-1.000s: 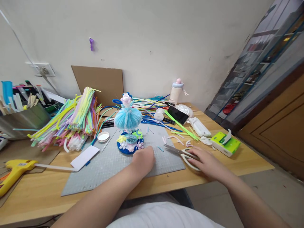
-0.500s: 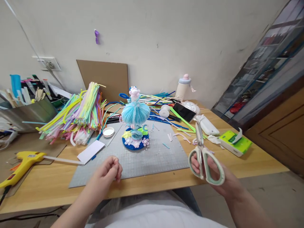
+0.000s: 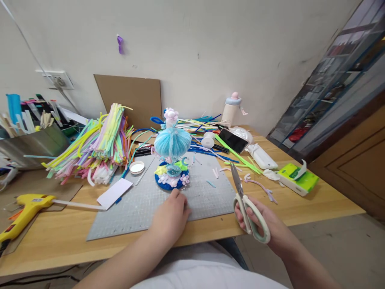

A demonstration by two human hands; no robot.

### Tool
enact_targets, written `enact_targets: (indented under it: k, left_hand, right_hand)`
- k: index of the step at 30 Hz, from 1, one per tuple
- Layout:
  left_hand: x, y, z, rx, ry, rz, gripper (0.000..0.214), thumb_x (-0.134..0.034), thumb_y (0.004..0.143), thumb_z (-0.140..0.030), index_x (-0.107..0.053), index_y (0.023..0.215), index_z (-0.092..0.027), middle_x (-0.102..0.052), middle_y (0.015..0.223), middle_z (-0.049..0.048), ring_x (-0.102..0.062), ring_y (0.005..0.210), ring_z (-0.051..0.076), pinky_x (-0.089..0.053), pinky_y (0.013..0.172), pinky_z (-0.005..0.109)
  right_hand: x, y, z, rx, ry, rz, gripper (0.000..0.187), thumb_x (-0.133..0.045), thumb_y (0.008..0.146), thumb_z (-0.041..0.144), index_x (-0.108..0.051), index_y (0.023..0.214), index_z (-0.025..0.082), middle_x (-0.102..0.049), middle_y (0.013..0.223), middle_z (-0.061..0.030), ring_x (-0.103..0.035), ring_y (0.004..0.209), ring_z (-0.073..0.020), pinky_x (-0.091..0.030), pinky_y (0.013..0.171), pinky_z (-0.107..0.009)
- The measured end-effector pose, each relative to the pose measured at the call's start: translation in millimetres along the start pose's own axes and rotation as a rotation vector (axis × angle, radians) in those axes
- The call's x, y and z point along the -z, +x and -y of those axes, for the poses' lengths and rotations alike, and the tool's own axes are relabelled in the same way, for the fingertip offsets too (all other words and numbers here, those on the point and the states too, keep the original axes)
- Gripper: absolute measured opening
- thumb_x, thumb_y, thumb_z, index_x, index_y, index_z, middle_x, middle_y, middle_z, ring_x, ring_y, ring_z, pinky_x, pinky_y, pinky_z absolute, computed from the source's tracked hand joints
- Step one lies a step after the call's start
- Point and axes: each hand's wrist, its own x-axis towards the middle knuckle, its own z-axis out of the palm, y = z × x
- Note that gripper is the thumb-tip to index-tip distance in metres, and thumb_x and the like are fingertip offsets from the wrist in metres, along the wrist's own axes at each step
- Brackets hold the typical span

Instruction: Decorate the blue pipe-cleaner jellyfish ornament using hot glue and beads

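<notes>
Right grip (image 3: 272, 225) around slim, pointed metal scissors (image 3: 239, 191), pale loop-handled

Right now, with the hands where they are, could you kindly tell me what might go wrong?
The left hand, close in front of the figure, might nudge it. The uncovered scissors in the right hand could snag it if swung inward.

Soft, even light washes the wall (image 3: 240, 52) (shadows are faint), and the view's edges look stretched.
</notes>
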Motion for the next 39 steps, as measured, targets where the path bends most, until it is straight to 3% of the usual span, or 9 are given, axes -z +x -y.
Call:
enact_targets:
  k: [4,9,16,18,23,26,35,39]
  left_hand:
    - [-2.2,-2,-1,0.015,0.003,0.025,0.013,-0.047,0.084,-0.025,-0.059,0.08,-0.02,-0.057,0.097,0.0035,-0.06,0.078,0.018,-0.04,0.066,0.029]
    - [-1.2,-6,12,0.01,-0.139,-0.019,0.011,-0.053,0.08,-0.024,-0.057,0.09,-0.021,-0.055,0.104,0.0029,-0.058,0.079,0.016,-0.04,0.069,0.027]
    - [3.1,-11,11,-0.041,-0.165,-0.007,0.014,-0.047,0.08,-0.02,-0.058,0.072,-0.019,-0.058,0.09,0.0024,-0.054,0.078,0.016,-0.036,0.068,0.027]
    - [5.5,-12,6,-0.057,-0.317,0.029,0.012,-0.05,0.079,-0.023,-0.058,0.072,-0.019,-0.059,0.082,0.0018,-0.053,0.075,0.016,-0.036,0.067,0.026]
    - [11.0,-12,-8,0.063,-0.973,0.303,0.023,-0.063,0.069,-0.037,-0.056,0.071,-0.016,-0.053,0.06,-0.0028,-0.044,0.05,0.009,-0.031,0.049,0.021]
    - [15.7,-11,-18,0.099,-1.128,0.326,0.03,-0.069,0.062,-0.04,-0.057,0.07,-0.015,-0.052,0.057,-0.004,-0.039,0.045,0.006,-0.026,0.045,0.02]
    - [23.2,-6,-34,0.08,-1.032,0.153,0.019,-0.068,0.06,-0.03,-0.057,0.062,-0.014,-0.054,0.056,-0.0033,-0.044,0.053,0.007,-0.031,0.05,0.019]
    - [23.0,-6,-36,0.087,-0.936,0.12,0.014,-0.064,0.061,-0.027,-0.058,0.061,-0.015,-0.054,0.053,-0.0034,-0.043,0.049,0.007,-0.03,0.047,0.019]
  right_hand:
    - [-1,-3,-7,-0.008,-0.032,0.034,0.037,-0.06,0.078,0.054,-0.054,0.09,0.019,-0.056,0.074,-0.0004,-0.051,0.061,-0.0122,-0.038,0.057,-0.025]
    - [4,-11,-15,-0.042,-0.068,0.063,0.036,-0.062,0.078,0.052,-0.054,0.091,0.019,-0.056,0.077,-0.0001,-0.052,0.061,-0.011,-0.038,0.057,-0.024]
    - [0,-15,-11,-0.064,-0.157,-0.001,0.036,-0.061,0.076,0.054,-0.051,0.082,0.02,-0.054,0.07,0.0015,-0.051,0.057,-0.0119,-0.038,0.055,-0.025]
    - [-6,-15,-12,-0.035,-0.176,-0.05,0.035,-0.062,0.075,0.054,-0.05,0.08,0.02,-0.052,0.068,0.002,-0.05,0.056,-0.0123,-0.039,0.054,-0.025]
    - [-19,-19,-11,0.105,-0.321,-0.053,0.029,-0.065,0.072,0.045,-0.052,0.082,0.021,-0.053,0.072,0.001,-0.049,0.065,-0.0149,-0.041,0.06,-0.027]
    - [-21,-20,-8,0.204,-0.505,-0.053,0.027,-0.064,0.07,0.041,-0.054,0.085,0.021,-0.053,0.075,0.0008,-0.049,0.071,-0.0171,-0.041,0.063,-0.027]
    - [-13,-26,-1,0.305,-1.038,-0.073,0.022,-0.065,0.074,0.039,-0.051,0.074,0.021,-0.055,0.07,0.0009,-0.047,0.064,-0.0159,-0.034,0.058,-0.026]
    - [-14,-25,5,0.365,-1.151,-0.073,0.027,-0.063,0.076,0.043,-0.049,0.068,0.021,-0.055,0.064,0.0016,-0.046,0.059,-0.0149,-0.031,0.055,-0.025]
